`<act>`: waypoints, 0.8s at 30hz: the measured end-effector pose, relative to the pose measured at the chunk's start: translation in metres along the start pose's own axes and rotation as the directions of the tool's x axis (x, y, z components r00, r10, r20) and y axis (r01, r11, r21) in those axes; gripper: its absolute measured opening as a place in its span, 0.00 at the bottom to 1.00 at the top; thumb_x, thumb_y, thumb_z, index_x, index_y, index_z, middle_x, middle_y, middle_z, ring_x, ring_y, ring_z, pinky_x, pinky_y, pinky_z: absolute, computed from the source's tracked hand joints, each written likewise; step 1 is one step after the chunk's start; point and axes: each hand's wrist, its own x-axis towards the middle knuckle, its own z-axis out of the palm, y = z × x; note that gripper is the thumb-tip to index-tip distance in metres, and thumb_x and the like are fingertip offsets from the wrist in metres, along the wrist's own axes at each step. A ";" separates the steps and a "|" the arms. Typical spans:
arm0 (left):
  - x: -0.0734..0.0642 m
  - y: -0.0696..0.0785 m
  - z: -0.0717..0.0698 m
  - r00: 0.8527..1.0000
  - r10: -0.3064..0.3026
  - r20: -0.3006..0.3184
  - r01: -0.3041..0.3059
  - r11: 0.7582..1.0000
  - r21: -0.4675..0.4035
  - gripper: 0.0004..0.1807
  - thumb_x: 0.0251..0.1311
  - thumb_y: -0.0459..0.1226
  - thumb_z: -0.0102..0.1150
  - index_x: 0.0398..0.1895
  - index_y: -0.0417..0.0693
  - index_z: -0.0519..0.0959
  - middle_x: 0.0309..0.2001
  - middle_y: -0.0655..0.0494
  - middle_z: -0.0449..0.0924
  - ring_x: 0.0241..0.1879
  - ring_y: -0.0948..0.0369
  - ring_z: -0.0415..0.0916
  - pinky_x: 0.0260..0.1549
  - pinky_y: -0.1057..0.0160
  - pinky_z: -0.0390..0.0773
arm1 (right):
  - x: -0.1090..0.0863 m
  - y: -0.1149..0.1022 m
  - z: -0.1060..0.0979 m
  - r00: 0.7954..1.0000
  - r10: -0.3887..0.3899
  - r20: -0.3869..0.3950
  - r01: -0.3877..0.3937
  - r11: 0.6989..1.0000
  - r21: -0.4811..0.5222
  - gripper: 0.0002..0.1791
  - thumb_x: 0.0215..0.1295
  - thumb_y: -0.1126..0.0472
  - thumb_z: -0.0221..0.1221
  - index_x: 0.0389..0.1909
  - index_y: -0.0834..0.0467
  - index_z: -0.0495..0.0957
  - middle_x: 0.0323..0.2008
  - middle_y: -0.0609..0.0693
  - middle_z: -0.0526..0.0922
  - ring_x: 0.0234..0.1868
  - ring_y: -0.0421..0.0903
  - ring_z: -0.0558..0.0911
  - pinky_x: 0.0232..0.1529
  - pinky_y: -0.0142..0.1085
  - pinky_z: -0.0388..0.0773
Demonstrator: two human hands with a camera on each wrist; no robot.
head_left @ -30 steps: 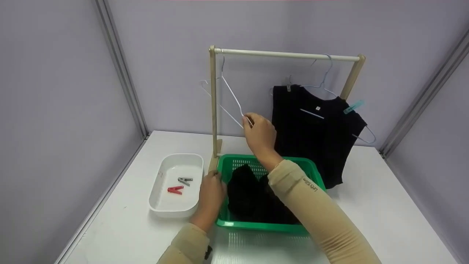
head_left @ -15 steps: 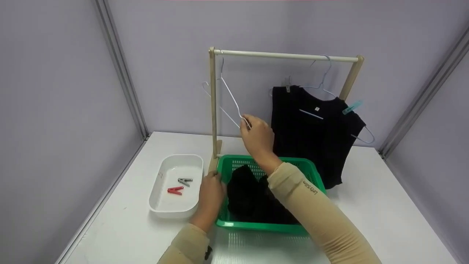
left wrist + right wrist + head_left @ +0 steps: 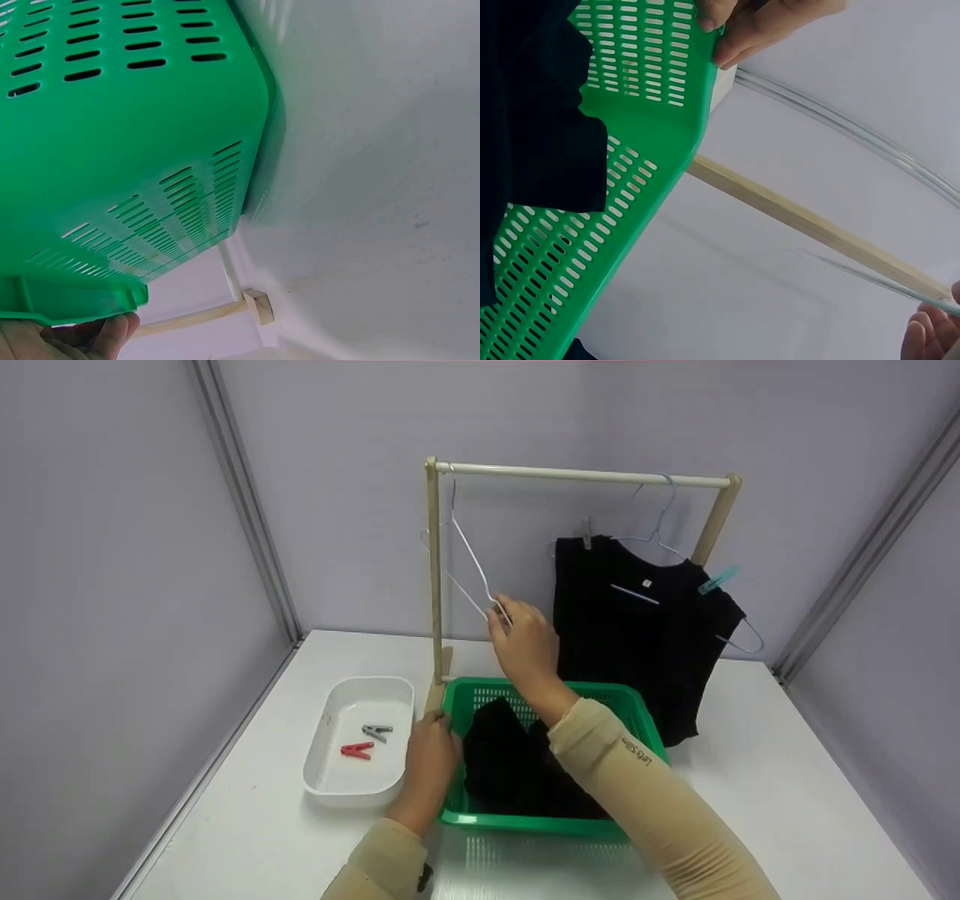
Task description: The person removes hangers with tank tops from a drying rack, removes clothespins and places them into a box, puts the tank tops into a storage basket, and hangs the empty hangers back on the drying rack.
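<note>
My right hand (image 3: 527, 641) pinches the lower end of a white wire hanger (image 3: 472, 556), whose hook hangs at the left end of the rack's rail (image 3: 547, 472). In the right wrist view, fingertips of that hand (image 3: 934, 330) meet the hanger wire (image 3: 877, 281). My left hand (image 3: 433, 761) grips the left rim of a green slotted basket (image 3: 536, 823); its thumb lies over the rim in the right wrist view, and its fingers (image 3: 112, 334) curl under the lip in the left wrist view. Black cloth (image 3: 495, 750) lies bunched in the basket.
On the right of the rack, a black sleeveless top (image 3: 630, 637) hangs from another hanger, with a grey clothespin (image 3: 587, 538) and a teal clothespin (image 3: 720, 580) at its shoulders. A white tray (image 3: 319, 750) at left holds a red clothespin (image 3: 357, 751) and a grey one.
My right hand has shifted slightly left and down, still pinching the hanger, whose far end has swung right, behind the rack's left post. The left hand keeps its grip on the basket.
</note>
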 end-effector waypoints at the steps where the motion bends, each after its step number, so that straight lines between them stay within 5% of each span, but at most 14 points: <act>1: 0.000 0.000 0.000 1.000 0.000 -0.002 0.000 1.000 0.000 0.12 0.58 0.28 0.64 0.44 0.30 0.84 0.49 0.38 0.82 0.47 0.43 0.82 0.46 0.49 0.83 | -0.001 -0.001 -0.001 1.000 -0.006 0.002 0.006 1.000 0.004 0.16 0.72 0.57 0.60 0.54 0.61 0.83 0.42 0.52 0.88 0.41 0.47 0.85 0.39 0.42 0.83; 24: -0.001 -0.004 0.005 0.999 0.043 -0.027 -0.042 0.998 0.038 0.11 0.57 0.28 0.63 0.42 0.30 0.84 0.47 0.39 0.83 0.44 0.43 0.82 0.44 0.49 0.82 | -0.017 -0.003 -0.030 0.996 -0.091 0.009 0.090 0.995 0.047 0.18 0.69 0.58 0.64 0.55 0.61 0.82 0.43 0.51 0.87 0.43 0.48 0.84 0.43 0.40 0.83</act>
